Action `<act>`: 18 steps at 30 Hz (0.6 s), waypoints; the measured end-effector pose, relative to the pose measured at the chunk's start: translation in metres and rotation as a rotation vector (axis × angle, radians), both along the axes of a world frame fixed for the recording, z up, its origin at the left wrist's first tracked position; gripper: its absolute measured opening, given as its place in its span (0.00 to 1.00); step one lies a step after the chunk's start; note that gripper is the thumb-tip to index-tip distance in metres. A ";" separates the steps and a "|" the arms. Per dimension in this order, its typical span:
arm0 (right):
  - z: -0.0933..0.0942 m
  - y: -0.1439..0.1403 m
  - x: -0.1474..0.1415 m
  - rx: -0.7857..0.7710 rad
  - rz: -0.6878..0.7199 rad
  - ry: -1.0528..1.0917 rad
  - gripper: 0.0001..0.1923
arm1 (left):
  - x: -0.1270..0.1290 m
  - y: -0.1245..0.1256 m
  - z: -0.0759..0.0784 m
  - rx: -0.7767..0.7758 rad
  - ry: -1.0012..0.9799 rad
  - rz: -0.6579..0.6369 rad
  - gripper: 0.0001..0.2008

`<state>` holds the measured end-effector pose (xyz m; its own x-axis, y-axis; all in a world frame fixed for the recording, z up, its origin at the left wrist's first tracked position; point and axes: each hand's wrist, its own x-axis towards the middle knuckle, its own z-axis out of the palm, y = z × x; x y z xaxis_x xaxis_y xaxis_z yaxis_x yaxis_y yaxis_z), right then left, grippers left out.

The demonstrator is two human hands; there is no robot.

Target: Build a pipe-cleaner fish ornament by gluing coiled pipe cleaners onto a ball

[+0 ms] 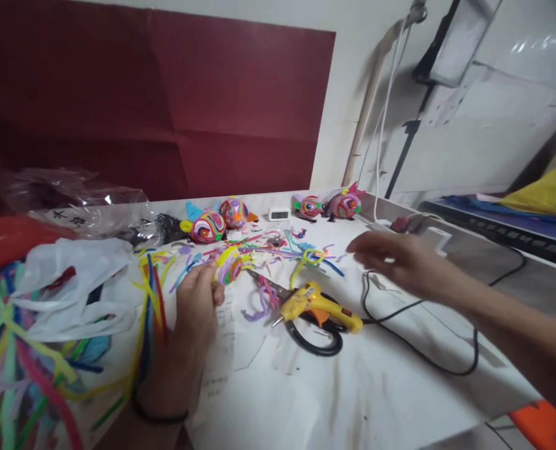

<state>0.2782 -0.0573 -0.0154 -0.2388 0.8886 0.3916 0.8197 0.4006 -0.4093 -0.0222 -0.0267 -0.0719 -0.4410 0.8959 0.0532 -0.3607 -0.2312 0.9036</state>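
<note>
The pipe-cleaner ball sits pinched in the left hand near the table's middle, while the right hand, fingers spread and empty, hovers far right, where it could snag the glue gun cord.

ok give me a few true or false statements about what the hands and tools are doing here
1. The left hand holds a small ball wrapped in coloured pipe cleaners. True.
2. The right hand grips the glue gun. False: it hovers open above the table, holding nothing; the gun lies on the table.
3. The glue gun lies across black-handled scissors. True.
4. Finished figures stand at the table's near edge. False: they stand along the far edge, by the wall.
5. The small digital clock lies beside the left wrist. False: it stands at the far edge.
</note>
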 end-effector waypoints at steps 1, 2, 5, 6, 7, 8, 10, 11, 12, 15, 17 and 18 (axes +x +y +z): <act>-0.005 -0.004 -0.014 -0.067 0.056 -0.072 0.15 | 0.000 0.000 0.000 -0.002 0.000 -0.006 0.11; -0.010 -0.007 -0.026 -0.129 0.082 -0.140 0.15 | 0.000 -0.001 0.000 -0.003 0.001 -0.009 0.11; -0.028 -0.010 -0.049 -0.224 0.029 -0.385 0.18 | 0.000 -0.002 0.001 0.006 0.002 -0.017 0.11; -0.032 -0.010 -0.053 -0.246 0.001 -0.444 0.18 | 0.000 -0.002 0.002 0.010 0.003 -0.023 0.11; -0.036 -0.009 -0.056 -0.267 -0.026 -0.482 0.17 | 0.000 -0.002 0.002 0.014 0.001 -0.029 0.10; -0.038 -0.008 -0.057 -0.292 -0.049 -0.497 0.17 | -0.001 -0.003 0.002 0.018 -0.003 -0.034 0.10; -0.039 -0.006 -0.058 -0.338 -0.078 -0.490 0.15 | -0.001 -0.003 0.002 0.027 -0.013 -0.038 0.09; -0.038 -0.005 -0.057 -0.363 -0.082 -0.478 0.15 | -0.002 -0.003 0.003 0.030 -0.021 -0.035 0.09; -0.038 -0.004 -0.057 -0.391 -0.077 -0.464 0.14 | -0.002 -0.003 0.003 0.032 -0.029 -0.034 0.09; -0.035 -0.001 -0.052 -0.480 -0.017 -0.400 0.15 | -0.002 -0.003 0.003 0.041 -0.047 -0.039 0.10; -0.035 0.002 -0.048 -0.529 0.038 -0.353 0.16 | -0.002 -0.003 0.003 0.051 -0.049 -0.047 0.10; -0.035 0.003 -0.046 -0.546 0.063 -0.342 0.16 | -0.002 -0.003 0.003 0.053 -0.050 -0.051 0.10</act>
<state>0.2321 -0.0545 -0.0501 -0.3286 0.9185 -0.2199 0.9216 0.2609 -0.2874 -0.0245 -0.0293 -0.0694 -0.3984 0.9137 0.0805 -0.4171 -0.2586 0.8713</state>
